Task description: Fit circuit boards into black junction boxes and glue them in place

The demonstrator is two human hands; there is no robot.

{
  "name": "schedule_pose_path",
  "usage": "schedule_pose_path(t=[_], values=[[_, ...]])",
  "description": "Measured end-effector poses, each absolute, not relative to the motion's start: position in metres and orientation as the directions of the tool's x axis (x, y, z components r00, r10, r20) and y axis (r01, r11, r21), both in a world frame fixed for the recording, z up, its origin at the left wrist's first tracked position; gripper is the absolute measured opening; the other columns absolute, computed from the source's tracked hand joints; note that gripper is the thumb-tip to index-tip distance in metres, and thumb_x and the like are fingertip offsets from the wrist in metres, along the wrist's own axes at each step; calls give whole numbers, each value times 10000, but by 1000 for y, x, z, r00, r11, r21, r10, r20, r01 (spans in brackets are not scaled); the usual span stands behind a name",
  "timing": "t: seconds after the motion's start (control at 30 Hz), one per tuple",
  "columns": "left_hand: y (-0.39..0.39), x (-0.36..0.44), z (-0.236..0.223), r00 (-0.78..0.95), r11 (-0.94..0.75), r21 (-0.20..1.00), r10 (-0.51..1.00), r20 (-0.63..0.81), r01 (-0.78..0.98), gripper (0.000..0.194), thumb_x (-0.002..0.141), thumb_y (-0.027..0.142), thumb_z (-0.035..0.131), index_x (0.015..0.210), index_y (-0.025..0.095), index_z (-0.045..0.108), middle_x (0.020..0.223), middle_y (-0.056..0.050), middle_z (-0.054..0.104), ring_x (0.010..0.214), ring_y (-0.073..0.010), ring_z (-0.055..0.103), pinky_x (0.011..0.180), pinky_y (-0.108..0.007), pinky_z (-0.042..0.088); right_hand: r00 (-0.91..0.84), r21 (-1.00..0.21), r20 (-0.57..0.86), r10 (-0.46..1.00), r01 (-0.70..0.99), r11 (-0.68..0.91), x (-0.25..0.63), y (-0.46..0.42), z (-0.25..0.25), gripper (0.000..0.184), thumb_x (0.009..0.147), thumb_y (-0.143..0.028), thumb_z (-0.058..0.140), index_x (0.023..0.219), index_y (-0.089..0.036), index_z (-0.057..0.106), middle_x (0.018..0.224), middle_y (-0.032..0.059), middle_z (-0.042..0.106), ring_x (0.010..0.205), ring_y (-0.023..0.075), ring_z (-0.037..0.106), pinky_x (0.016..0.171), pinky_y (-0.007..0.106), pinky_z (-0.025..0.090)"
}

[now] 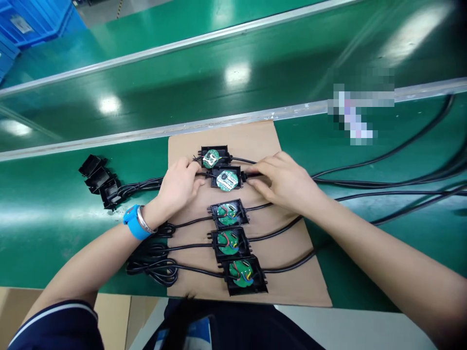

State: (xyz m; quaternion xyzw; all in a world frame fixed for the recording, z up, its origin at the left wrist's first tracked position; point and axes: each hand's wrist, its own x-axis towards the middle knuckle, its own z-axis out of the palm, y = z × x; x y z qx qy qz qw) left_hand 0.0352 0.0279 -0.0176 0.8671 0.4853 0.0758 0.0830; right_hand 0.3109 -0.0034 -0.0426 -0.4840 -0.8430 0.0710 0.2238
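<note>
Housing [240,177] with circuit board [226,180] lies on cardboard [295,284], second farthest in the row, head view.
Left hand [182,182] and right hand [282,177], fingers nearly together, seem to pinch the left cable [203,174] and right cable [250,175] beside it; both cables, I judge, should be kept level, without dragging the circuit board.
</note>
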Motion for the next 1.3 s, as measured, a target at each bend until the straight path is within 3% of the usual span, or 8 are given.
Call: schedule_pose_path(t=[0.13,0.33,0.5,0.63,0.77,1.0,1.17,1.3], values=[[24,34,-22,559,-554,254,827,60,792,91,925,201,563,881,154,627,908,-76,621,886,-221,591,816,-360,508,-483,-333,281,829,762,556,312,1,-52,186,940,-214,489,929,-162,667,947,98,706,901,248,598,858,400,503],[8,35,-7,571,-588,357,804,165,726,149,948,148,482,952,172,630,824,-30,648,722,-148,588,671,-266,491,-478,-411,330,814,704,580,318,-7,-35,208,990,-213,415,934,-166,610,840,81,659,777,200,614,706,328,510],[-4,38,12,564,-571,372,814,140,732,215,969,218,458,905,167,656,714,-3,641,598,-128,551,580,-254,445,-445,-461,327,833,695,552,321,-24,-16,309,1001,-209,403,1261,-123,545,810,63,683,612,176,626,583,314,518],[-5,44,19,552,-565,370,820,151,738,216,951,221,480,844,163,658,668,6,635,544,-114,523,551,-248,423,-521,-428,323,790,665,612,318,-29,-6,313,970,-179,407,1223,-162,590,1053,108,736,848,218,719,742,364,593],[0,49,16,564,-584,324,809,165,744,219,956,229,478,859,172,667,684,1,647,557,-108,525,567,-236,436,-569,-418,227,790,676,607,308,-23,1,329,963,-241,399,1176,-184,643,1088,83,742,1012,244,709,870,401,590],[4,49,6,587,-599,211,800,124,772,259,972,273,452,873,178,671,753,-24,699,645,-144,609,567,-257,436,-602,-345,60,796,736,583,289,-5,5,322,904,-206,424,1039,-157,712,1015,100,750,881,246,704,747,364,542],[4,46,0,584,-586,226,807,86,778,239,979,261,445,913,174,658,817,-33,713,689,-156,634,595,-271,446,-601,-331,-41,798,762,556,281,2,5,321,899,-234,442,1049,-179,720,971,77,756,786,209,686,675,320,478],[6,45,1,564,-554,266,825,45,789,219,967,255,463,894,179,655,794,-26,702,671,-153,610,580,-271,423,-597,-284,-107,795,785,551,277,4,5,351,891,-295,452,1073,-196,734,818,67,738,665,188,643,603,296,409]])
